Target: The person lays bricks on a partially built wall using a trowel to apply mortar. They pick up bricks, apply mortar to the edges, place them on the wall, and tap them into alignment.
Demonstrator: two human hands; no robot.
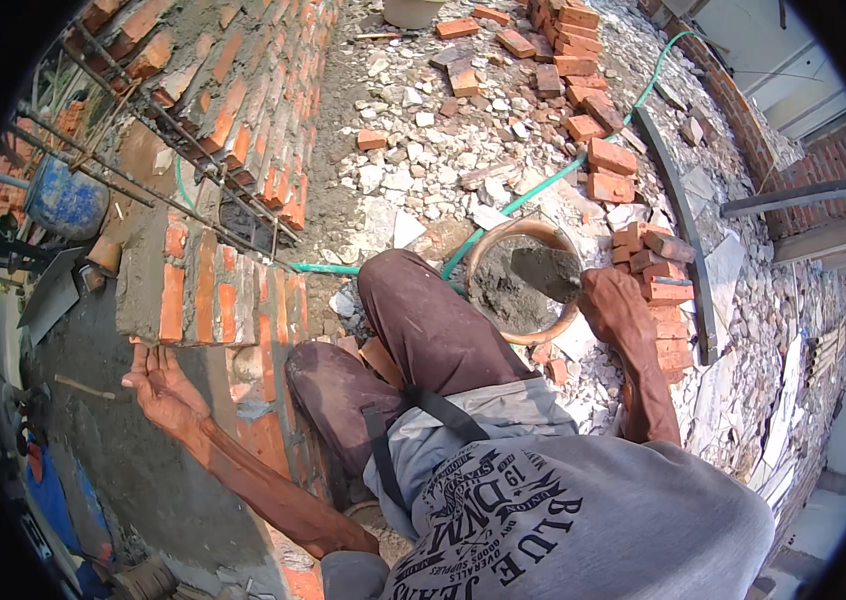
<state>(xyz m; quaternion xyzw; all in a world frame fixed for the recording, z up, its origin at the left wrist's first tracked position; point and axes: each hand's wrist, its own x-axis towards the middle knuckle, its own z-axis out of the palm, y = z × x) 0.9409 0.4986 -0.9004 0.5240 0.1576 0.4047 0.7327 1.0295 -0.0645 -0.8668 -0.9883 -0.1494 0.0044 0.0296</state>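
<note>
My right hand (611,306) is closed round the handle of a trowel, most of which the fingers hide. The trowel's blade (545,270), coated in grey mortar, is over a round bucket (568,240) holding wet mortar (499,292). On the other side, my left hand (165,390) is palm up with its fingers stretched out and nothing in it. Its fingertips are at the lower edge of a partly built brick wall (205,290); whether they touch it I cannot tell. My bent knees are between the wall and the bucket.
Loose bricks (611,170) are piled beyond and right of the bucket, on broken rubble (413,150). A green hose (543,187) crosses the ground behind the bucket. Steel bars (93,165) jut over the wall at left, near a blue drum (67,198). A long dark beam (681,230) lies at right.
</note>
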